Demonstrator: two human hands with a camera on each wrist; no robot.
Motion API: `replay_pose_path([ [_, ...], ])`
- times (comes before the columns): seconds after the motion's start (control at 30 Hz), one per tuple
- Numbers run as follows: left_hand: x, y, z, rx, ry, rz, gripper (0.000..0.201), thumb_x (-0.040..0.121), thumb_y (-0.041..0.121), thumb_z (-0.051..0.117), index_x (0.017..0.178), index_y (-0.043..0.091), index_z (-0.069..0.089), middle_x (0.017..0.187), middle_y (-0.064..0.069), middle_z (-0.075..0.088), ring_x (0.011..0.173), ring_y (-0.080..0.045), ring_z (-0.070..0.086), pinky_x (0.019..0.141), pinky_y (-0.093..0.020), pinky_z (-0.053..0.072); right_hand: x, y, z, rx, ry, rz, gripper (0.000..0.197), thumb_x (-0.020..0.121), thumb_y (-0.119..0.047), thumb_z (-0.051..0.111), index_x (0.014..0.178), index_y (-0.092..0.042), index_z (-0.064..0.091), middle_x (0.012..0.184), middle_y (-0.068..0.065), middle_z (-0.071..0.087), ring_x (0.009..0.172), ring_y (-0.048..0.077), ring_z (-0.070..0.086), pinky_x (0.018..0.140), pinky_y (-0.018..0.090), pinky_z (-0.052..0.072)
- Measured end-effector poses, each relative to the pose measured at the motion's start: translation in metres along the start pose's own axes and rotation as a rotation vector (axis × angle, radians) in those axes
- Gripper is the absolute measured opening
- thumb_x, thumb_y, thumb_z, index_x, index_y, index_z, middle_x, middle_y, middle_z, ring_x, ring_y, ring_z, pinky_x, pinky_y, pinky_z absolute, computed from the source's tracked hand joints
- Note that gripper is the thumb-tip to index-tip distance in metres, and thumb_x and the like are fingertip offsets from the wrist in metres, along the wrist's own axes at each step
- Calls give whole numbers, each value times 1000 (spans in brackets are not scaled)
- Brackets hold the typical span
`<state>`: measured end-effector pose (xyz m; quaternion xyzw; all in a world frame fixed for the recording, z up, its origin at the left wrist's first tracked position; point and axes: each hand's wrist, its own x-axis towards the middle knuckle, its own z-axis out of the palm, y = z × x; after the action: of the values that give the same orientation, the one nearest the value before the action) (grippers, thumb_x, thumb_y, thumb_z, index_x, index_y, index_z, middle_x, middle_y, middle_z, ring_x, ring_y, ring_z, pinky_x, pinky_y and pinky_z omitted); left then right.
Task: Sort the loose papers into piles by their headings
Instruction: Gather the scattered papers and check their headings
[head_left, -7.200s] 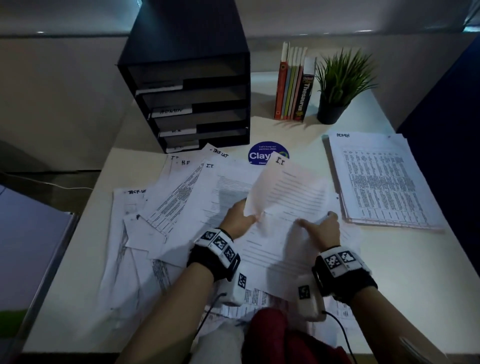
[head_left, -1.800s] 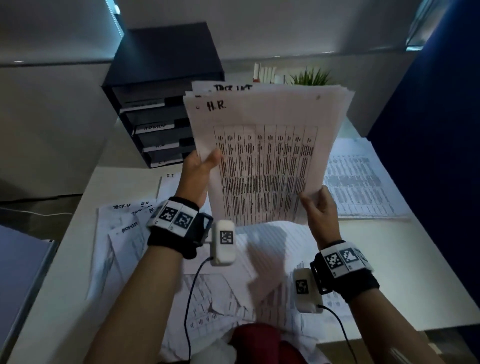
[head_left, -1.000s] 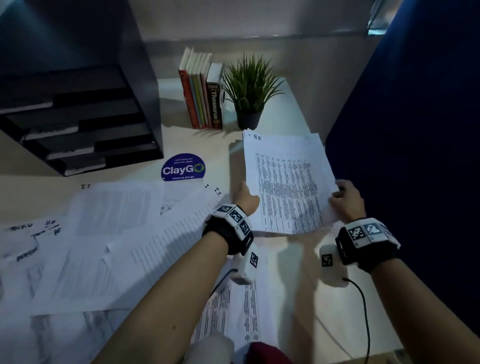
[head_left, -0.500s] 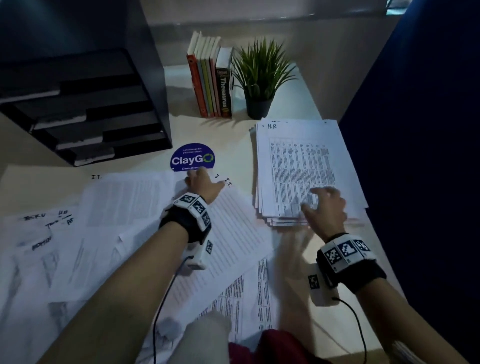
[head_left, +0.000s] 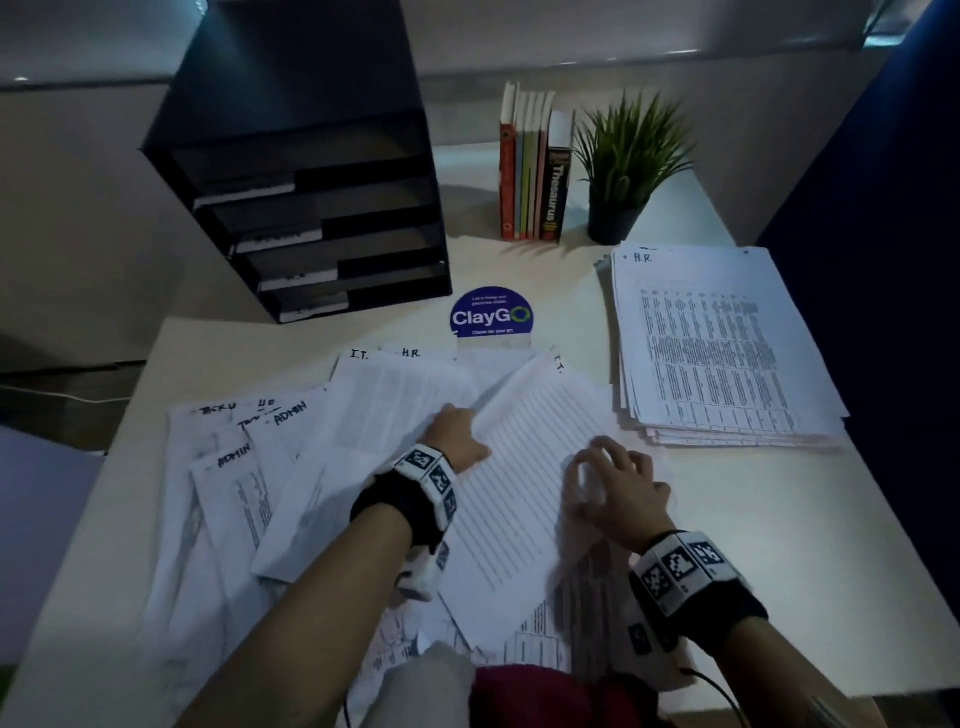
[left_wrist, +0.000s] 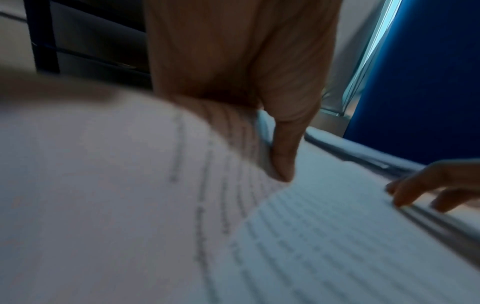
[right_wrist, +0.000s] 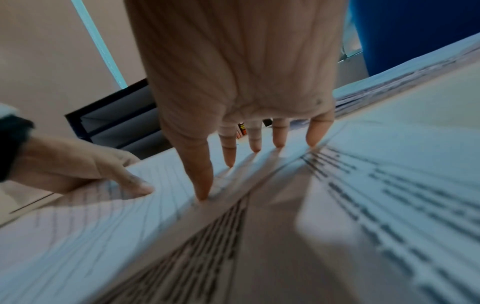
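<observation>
A neat pile headed H.R. (head_left: 722, 353) lies at the right of the table. Loose sheets (head_left: 270, 467) headed ADMIN, I.T. and H.R. overlap across the middle and left. On top lies a lined sheet headed I.T. (head_left: 524, 467). My left hand (head_left: 457, 431) pinches that sheet's left edge, thumb (left_wrist: 283, 162) on top and fingers underneath. My right hand (head_left: 613, 478) has its spread fingertips (right_wrist: 205, 193) touching the same sheet near its right edge, holding nothing. The lined sheet (right_wrist: 130, 205) arches slightly between the hands.
A black tray rack (head_left: 322, 208) with labelled slots stands at the back left. Upright books (head_left: 535, 171) and a potted plant (head_left: 623, 171) stand at the back. A blue ClayGo sticker (head_left: 491, 314) lies behind the loose sheets. A blue partition (head_left: 883, 208) bounds the right side.
My right hand has left the H.R. pile and come onto the lined I.T. sheet. My left hand drew back from near the sticker and took that sheet's left edge.
</observation>
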<state>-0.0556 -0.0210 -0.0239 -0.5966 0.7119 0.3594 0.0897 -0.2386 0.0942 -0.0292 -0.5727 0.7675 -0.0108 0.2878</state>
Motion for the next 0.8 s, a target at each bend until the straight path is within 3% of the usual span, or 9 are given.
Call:
replay_pose_path([
  [0.07, -9, 2, 4, -145, 1, 122, 47, 89, 16, 55, 133, 10, 42, 128, -17, 51, 117, -31, 49, 94, -36, 42, 1, -1, 5, 38, 32, 58, 53, 82, -30, 62, 131, -31, 41, 148, -6, 21, 132, 26, 22, 98, 43, 32],
  [0.2, -30, -10, -7, -351, 136, 238, 42, 89, 16, 57, 129, 8, 44, 121, -14, 57, 110, -30, 54, 86, -34, 44, 4, -9, 16, 288, 266, 253, 75, 73, -30, 76, 136, -15, 38, 145, 13, 28, 129, 35, 29, 100, 47, 31],
  [0.33, -49, -41, -21, -698, 336, 176, 34, 87, 12, 60, 119, 4, 51, 115, -11, 61, 102, -25, 58, 84, -32, 48, 5, -30, 19, 639, 445, 272, 91, 72, -31, 77, 139, 4, 26, 137, 23, 40, 126, 34, 39, 101, 41, 33],
  [0.4, -53, -61, -22, -787, 390, 76, 33, 85, 12, 63, 116, 3, 55, 113, -12, 63, 102, -26, 60, 88, -36, 50, 9, -48, 25, 848, 356, 300, 82, 76, -22, 76, 138, 1, 27, 119, 18, 53, 109, 27, 52, 90, 34, 40],
  [0.5, -54, -91, -17, -731, 282, -54, 41, 84, 18, 66, 120, 4, 55, 120, -11, 62, 108, -25, 60, 92, -34, 48, 20, -72, 43, 961, 179, 299, 59, 72, 0, 75, 122, 8, 44, 106, 24, 60, 88, 24, 54, 79, 40, 48],
  [0.57, -54, -109, -14, -586, 254, -101, 54, 82, 28, 67, 128, 7, 48, 129, -10, 55, 117, -26, 53, 98, -35, 44, 22, -83, 53, 880, 140, 266, 39, 70, 6, 72, 104, 10, 56, 97, 24, 64, 82, 26, 57, 66, 34, 51],
  [0.67, -57, -134, -22, -324, 361, -268, 81, 78, 47, 66, 139, 6, 30, 144, -15, 30, 134, -31, 27, 108, -43, 28, 15, -92, 52, 587, 208, 221, 12, 74, -11, 64, 75, 1, 62, 70, 16, 59, 75, 24, 55, 52, 25, 39],
  [0.73, -61, -149, -28, -283, 369, -410, 101, 76, 55, 64, 144, 1, 13, 151, -19, 10, 140, -35, 8, 112, -48, 15, 11, -92, 49, 444, 263, 332, 22, 77, -21, 59, 87, -4, 67, 90, 20, 60, 95, 32, 55, 73, 32, 47],
  [0.8, -63, -158, -30, -287, 353, -494, 107, 76, 58, 63, 144, -2, 6, 152, -19, 2, 141, -35, 2, 113, -50, 11, 8, -93, 48, 330, 282, 491, 36, 83, -29, 60, 111, -7, 62, 122, 20, 46, 118, 37, 39, 95, 46, 37],
])
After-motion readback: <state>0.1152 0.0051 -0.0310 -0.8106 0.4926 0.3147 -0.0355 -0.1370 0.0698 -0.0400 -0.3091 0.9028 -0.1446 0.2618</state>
